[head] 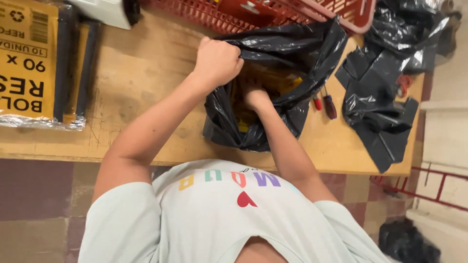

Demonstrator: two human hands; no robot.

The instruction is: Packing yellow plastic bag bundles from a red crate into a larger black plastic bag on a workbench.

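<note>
Black plastic bag [292,48], glossy and crumpled, sits open near the middle of the wooden surface [146,73], close to its near edge. The left hand [217,61] is clenched on the bag's far-left rim, bunching the plastic in a fist and holding the mouth up and open. The right hand [256,99] reaches down into the opening; its fingers are buried among the contents, so whether it grips anything cannot be told. Inside the bag, yellow packaging [273,83] shows around that hand, too hidden to make out its shape.

Just right of the bag, two small tools with red handles [324,104] lie on the surface, partly tucked under the plastic. Further right, more loose black plastic sheeting [380,107] is spread in a wrinkled heap reaching toward the right edge. At the far side, a red plastic mesh basket [219,14] stands behind the bag, touching or nearly touching its upper fold. On the left, well apart from the hands, lies a flat yellow pack of rolled black bags in clear wrapping [34,63]. The person wears a pale shirt with coloured letters [219,214].
</note>
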